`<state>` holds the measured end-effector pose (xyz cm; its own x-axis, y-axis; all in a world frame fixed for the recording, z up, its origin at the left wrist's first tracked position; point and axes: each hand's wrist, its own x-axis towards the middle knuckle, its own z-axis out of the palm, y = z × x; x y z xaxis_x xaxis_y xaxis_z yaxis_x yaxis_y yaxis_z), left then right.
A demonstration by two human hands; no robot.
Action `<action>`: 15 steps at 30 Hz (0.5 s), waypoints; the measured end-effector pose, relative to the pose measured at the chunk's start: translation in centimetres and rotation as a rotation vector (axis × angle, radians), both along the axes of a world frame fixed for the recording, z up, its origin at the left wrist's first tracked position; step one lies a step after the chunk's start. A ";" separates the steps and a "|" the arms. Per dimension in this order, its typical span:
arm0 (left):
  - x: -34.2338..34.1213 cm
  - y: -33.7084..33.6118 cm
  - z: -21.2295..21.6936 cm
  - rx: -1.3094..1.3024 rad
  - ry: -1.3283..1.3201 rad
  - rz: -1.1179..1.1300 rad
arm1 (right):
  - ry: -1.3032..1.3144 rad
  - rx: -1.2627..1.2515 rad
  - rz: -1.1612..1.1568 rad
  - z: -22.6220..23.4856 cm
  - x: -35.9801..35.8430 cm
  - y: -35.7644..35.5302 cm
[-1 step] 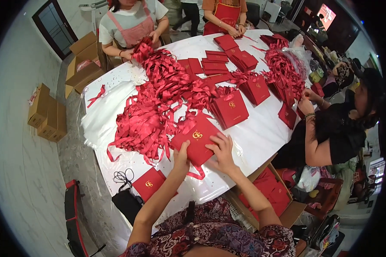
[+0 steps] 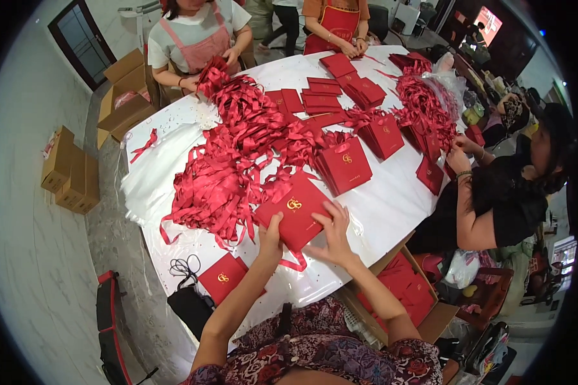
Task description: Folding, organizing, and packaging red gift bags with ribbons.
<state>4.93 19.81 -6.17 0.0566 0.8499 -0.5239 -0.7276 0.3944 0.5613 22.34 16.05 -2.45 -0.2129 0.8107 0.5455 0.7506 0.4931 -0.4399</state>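
Observation:
A flat, square red paper gift bag (image 2: pixel 291 212) with a gold emblem is held up over the near part of the table. My left hand (image 2: pixel 271 234) pinches its lower left edge, thumb on the front and the other fingers mostly hidden behind. At its right edge my right hand (image 2: pixel 334 234) grips with bent fingers, the thumb by the lower corner. Below the bag a red ribbon loop (image 2: pixel 294 262) hangs or lies on the table; I cannot tell which. Just beyond lies a large heap of red ribbons (image 2: pixel 212 189).
Stacked red bags (image 2: pixel 345 168) stand beyond my right hand. Near my left forearm are more bags (image 2: pixel 223 277) and a black pouch (image 2: pixel 189 308) with a cord. A cardboard box (image 2: pixel 440 314) of red bags sits by my right forearm. Co-workers handle ribbons around the white table (image 2: pixel 392 212).
My right fingers have slid slightly off the bag's front toward its right edge. The bag has shifted a little; my left hand keeps its grip.

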 end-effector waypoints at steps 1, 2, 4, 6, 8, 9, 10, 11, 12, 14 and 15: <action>-0.1 -0.4 0.5 0.083 0.134 0.071 | 0.046 -0.090 -0.065 0.3 -0.3 -0.8; -0.1 -0.2 -0.4 0.152 0.193 0.127 | 0.161 -0.194 -0.075 -1.0 -0.1 -1.5; 0.6 0.0 0.2 0.208 0.236 0.130 | 0.587 -0.370 -0.147 -3.8 -0.2 -1.8; 0.8 0.3 0.3 0.257 0.286 0.148 | 1.235 -0.708 -0.305 -4.6 -0.7 -1.1; 1.6 0.4 -0.2 0.353 0.421 0.053 | 1.508 -0.810 -0.209 -3.6 -0.5 0.6; 2.3 0.3 0.0 0.347 0.418 0.047 | 1.783 -0.902 -0.108 -3.5 -0.3 0.9; 3.2 0.3 0.5 0.396 0.413 -0.024 | 1.770 -0.816 -0.181 -4.2 0.0 1.2; 3.7 0.2 0.9 0.444 0.406 -0.095 | 1.771 -0.817 -0.192 -4.7 0.8 1.0; 3.4 0.4 -0.8 0.560 0.491 -0.141 | 1.722 -0.724 -0.192 -4.6 1.0 1.1; 2.7 1.2 -4.1 0.472 0.202 -0.216 | 1.699 -0.601 -0.206 -5.2 2.8 1.3; 2.0 1.3 -5.1 0.377 -0.086 -0.295 | 1.725 -0.603 -0.200 -3.9 3.1 1.2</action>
<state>6.95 21.14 -11.32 0.3529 0.9209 -0.1656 -0.6653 0.3714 0.6477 25.39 17.24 -6.39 0.3147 0.8958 -0.3140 -0.6544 -0.0348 -0.7553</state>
